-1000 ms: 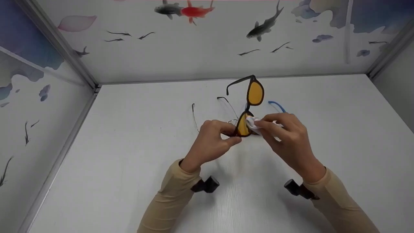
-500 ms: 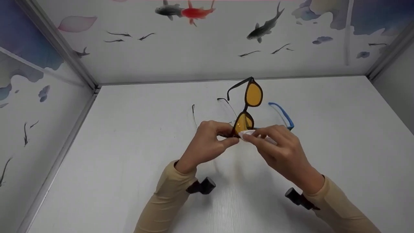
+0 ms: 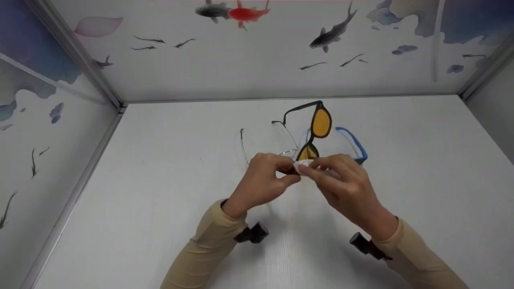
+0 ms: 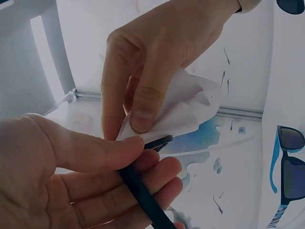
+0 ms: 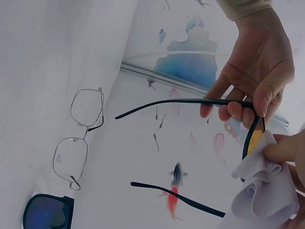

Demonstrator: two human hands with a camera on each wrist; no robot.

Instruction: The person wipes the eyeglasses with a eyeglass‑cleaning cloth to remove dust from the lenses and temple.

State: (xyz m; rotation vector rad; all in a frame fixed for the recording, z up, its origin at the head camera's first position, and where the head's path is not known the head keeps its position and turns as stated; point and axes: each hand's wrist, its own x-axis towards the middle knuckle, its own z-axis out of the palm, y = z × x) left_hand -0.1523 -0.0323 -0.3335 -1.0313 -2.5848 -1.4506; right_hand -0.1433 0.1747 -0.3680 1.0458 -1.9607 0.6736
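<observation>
Black-framed glasses with yellow lenses (image 3: 321, 122) are held above the table, stood on end with one lens above the other. My left hand (image 3: 267, 176) pinches them at the lower corner, by the hinge; in the left wrist view its thumb and fingers close round the black temple (image 4: 145, 198). Between thumb and fingers, my right hand (image 3: 345, 178) grips a white cloth (image 5: 264, 191). That cloth lies against the lower lens near the left fingertips and hides part of it. In the right wrist view both temples stand unfolded.
On the white table (image 3: 160, 192) behind the hands are thin metal-framed glasses (image 5: 70, 160) with clear lenses. Right of them lie blue-armed sunglasses (image 4: 291, 176), partly hidden by the right hand in the head view. Panels printed with fish (image 3: 331, 36) wall the back and left.
My right hand has moved the cloth down and left, from the lower lens's face to its bottom corner. The yellow-lensed glasses have sunk slightly, still in my left hand.
</observation>
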